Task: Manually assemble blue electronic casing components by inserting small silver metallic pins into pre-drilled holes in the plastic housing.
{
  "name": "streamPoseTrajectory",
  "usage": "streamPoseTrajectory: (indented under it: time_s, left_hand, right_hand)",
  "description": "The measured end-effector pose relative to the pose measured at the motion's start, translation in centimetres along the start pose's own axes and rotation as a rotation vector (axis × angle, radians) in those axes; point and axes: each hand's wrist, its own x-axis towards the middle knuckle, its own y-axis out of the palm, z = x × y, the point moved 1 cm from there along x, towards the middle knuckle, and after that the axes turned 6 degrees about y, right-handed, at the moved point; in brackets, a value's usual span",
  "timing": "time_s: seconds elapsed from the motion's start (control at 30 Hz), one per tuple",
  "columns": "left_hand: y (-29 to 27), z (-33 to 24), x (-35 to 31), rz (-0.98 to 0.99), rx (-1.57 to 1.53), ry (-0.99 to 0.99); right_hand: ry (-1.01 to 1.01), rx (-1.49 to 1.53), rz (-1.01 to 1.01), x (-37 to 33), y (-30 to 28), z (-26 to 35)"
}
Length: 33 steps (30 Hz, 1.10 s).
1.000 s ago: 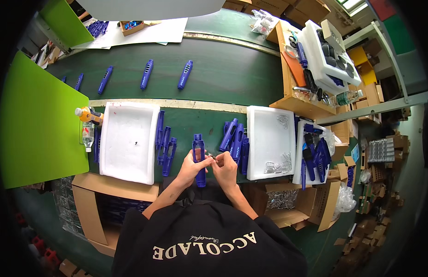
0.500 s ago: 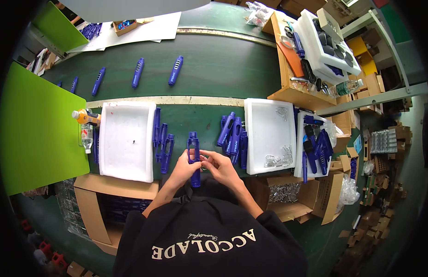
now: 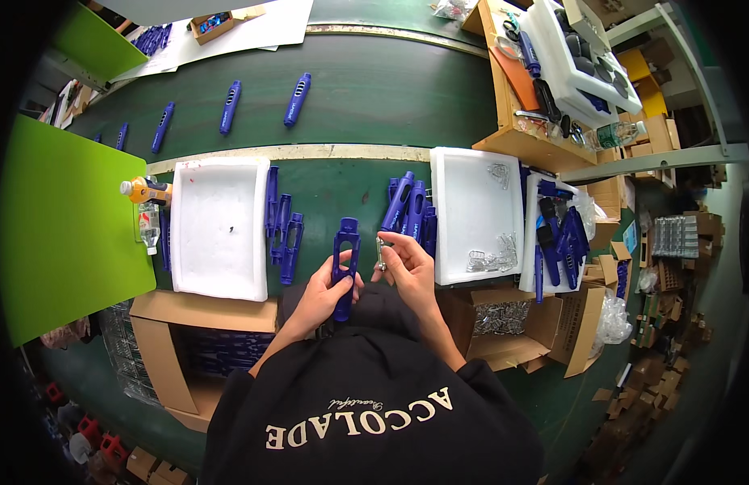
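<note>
My left hand (image 3: pixel 316 297) is closed round a blue plastic tube-shaped housing (image 3: pixel 348 230) with a long open slot, held upright in front of my body. Just right of it, my right hand (image 3: pixel 411 271) pinches a small shiny bent metal wire piece (image 3: pixel 381 251) between thumb and fingers, apart from the housing. Several slotted blue housings (image 3: pixel 291 249) lie on the green bench left of my hands. To the right is a bunch of blue housings (image 3: pixel 415 206), some with print on them.
White foam trays flank the work spot: the left tray (image 3: pixel 180 230) and the right tray (image 3: pixel 441 218), which has wire pieces (image 3: pixel 496 255). Blue housings lie spaced along the far green belt (image 3: pixel 366 97). Below the bench are open cardboard boxes (image 3: pixel 160 356), one with metal pieces (image 3: pixel 500 317).
My right hand has moved away from the housing to the right, and the metal piece now shows in its fingers. The housing is turned with its slot more in sight.
</note>
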Motion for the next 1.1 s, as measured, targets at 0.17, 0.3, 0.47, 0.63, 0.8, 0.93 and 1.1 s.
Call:
streamPoseTrajectory:
  time_s: [0.17,0.3,0.47,0.63,0.8,0.93,1.1]
  left_hand:
    - [0.4,-1.3,0.7,0.028,0.054,0.031]
    - [0.7,-1.6,0.9,0.026,0.153,0.097]
    - [1.2,-1.5,1.0,-0.002,0.22,0.175]
    - [2.3,-1.2,1.4,-0.134,0.3,0.176]
    - [3.0,-1.6,2.1,-0.204,0.361,0.177]
    - [3.3,-2.4,2.3,-0.196,0.418,0.221]
    - [3.6,-1.1,3.3,-0.219,0.398,0.298]
  right_hand:
    - [-0.194,0.126,-0.124,0.9,1.8,0.5]
    - [-0.417,-0.317,-0.248,1.7,2.3,1.9]
    - [-0.559,-0.568,-0.276,2.3,2.6,1.9]
    - [-0.626,-0.583,-0.313,2.3,3.1,1.5]
    - [-0.591,-0.568,-0.448,2.1,3.9,0.7]
    - [-0.436,-0.177,-0.411,2.3,5.1,-0.3]
    - [-0.2,0.072,-0.235,2.0,5.6,-0.5]
